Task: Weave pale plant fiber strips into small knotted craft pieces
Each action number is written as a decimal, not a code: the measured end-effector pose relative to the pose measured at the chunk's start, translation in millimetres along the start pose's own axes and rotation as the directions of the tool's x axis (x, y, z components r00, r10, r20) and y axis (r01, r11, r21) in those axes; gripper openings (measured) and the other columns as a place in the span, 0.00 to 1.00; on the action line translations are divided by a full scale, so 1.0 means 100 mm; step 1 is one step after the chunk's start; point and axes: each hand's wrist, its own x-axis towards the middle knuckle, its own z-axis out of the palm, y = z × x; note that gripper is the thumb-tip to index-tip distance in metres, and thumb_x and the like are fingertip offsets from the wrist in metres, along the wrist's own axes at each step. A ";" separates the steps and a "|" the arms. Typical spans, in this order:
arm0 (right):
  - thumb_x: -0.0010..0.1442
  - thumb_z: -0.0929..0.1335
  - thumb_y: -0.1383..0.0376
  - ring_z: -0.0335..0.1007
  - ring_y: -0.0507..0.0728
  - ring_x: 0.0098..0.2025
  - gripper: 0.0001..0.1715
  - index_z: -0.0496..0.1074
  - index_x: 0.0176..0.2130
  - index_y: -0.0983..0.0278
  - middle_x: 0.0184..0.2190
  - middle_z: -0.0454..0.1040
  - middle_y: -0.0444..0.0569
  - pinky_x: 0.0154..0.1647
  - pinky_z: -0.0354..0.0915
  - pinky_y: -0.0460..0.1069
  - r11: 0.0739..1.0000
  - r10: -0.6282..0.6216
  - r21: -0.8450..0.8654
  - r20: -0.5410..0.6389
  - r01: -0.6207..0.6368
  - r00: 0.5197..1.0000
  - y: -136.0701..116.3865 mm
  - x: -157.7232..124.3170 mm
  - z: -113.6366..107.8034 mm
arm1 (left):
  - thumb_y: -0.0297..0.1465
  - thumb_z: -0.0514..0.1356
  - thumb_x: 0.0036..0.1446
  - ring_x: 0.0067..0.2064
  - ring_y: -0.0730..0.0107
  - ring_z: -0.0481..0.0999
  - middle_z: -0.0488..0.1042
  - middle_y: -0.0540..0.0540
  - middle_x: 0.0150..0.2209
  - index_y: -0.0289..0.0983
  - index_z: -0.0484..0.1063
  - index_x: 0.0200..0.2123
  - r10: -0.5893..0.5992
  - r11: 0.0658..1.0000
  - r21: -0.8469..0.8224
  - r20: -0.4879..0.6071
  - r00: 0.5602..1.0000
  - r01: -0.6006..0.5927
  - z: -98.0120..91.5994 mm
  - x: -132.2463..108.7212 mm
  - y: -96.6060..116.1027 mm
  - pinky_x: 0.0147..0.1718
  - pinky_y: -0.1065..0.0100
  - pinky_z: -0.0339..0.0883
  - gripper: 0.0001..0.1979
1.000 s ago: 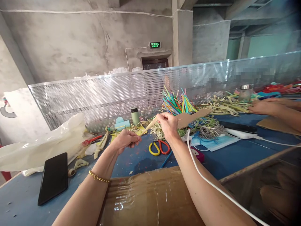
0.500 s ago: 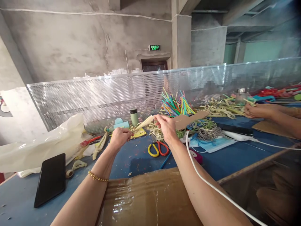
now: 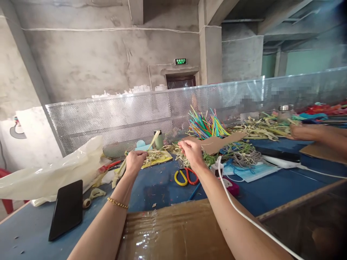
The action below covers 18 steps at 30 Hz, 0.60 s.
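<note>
My left hand (image 3: 136, 161) is closed, thumb against fingers, on a pale yellow strip (image 3: 154, 140) that sticks up and to the right. My right hand (image 3: 191, 151) is pinched closed beyond the scissors; what sits between its fingertips is too small to make out. A thin pale strand shows just right of its knuckles, and I cannot tell whether it is held. Between my forearms lie scissors (image 3: 186, 177) with one yellow and one red handle loop. Pale shredded scraps (image 3: 157, 156) lie on a yellow sheet beyond my hands.
A cardboard piece (image 3: 176, 231) covers the near edge. Left are a black phone (image 3: 66, 209) and plastic sheeting (image 3: 67, 166). Colourful sticks (image 3: 207, 124), tangled cords (image 3: 241, 153) and a blue mask (image 3: 252, 172) lie right. A white cable (image 3: 235, 206) crosses my right forearm. Another person's hand (image 3: 303, 130) works far right.
The strip stretched between both hands before; now only my left hand has it, and its free end points upward. My hands are slightly farther apart. The view has tilted up a little.
</note>
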 end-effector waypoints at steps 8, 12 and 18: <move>0.65 0.62 0.60 0.70 0.58 0.37 0.18 0.77 0.36 0.66 0.34 0.77 0.55 0.43 0.63 0.52 0.819 -0.487 -0.356 -0.021 0.449 0.873 -0.19 -0.15 0.05 | 0.28 0.53 0.58 0.41 0.54 0.72 0.80 0.41 0.33 0.39 0.78 0.25 0.458 0.766 0.503 0.006 0.889 -0.399 0.01 -0.13 0.11 0.42 0.57 0.53 0.15; 0.68 0.61 0.64 0.70 0.59 0.42 0.17 0.78 0.36 0.63 0.36 0.78 0.54 0.47 0.60 0.53 0.589 -0.487 -0.483 0.427 0.648 0.762 -0.22 -0.26 0.17 | 0.25 0.54 0.58 0.39 0.54 0.69 0.76 0.39 0.28 0.37 0.74 0.24 0.699 0.493 0.575 0.185 0.690 -0.653 0.09 -0.23 0.23 0.40 0.56 0.52 0.13; 0.65 0.66 0.65 0.73 0.56 0.39 0.10 0.78 0.37 0.62 0.35 0.80 0.49 0.42 0.58 0.49 0.544 -0.199 -0.531 0.671 0.650 0.714 -0.15 -0.34 0.27 | 0.20 0.56 0.55 0.40 0.54 0.66 0.74 0.41 0.28 0.38 0.75 0.26 0.767 0.418 0.519 0.237 0.596 -0.746 0.13 -0.27 0.31 0.42 0.54 0.52 0.11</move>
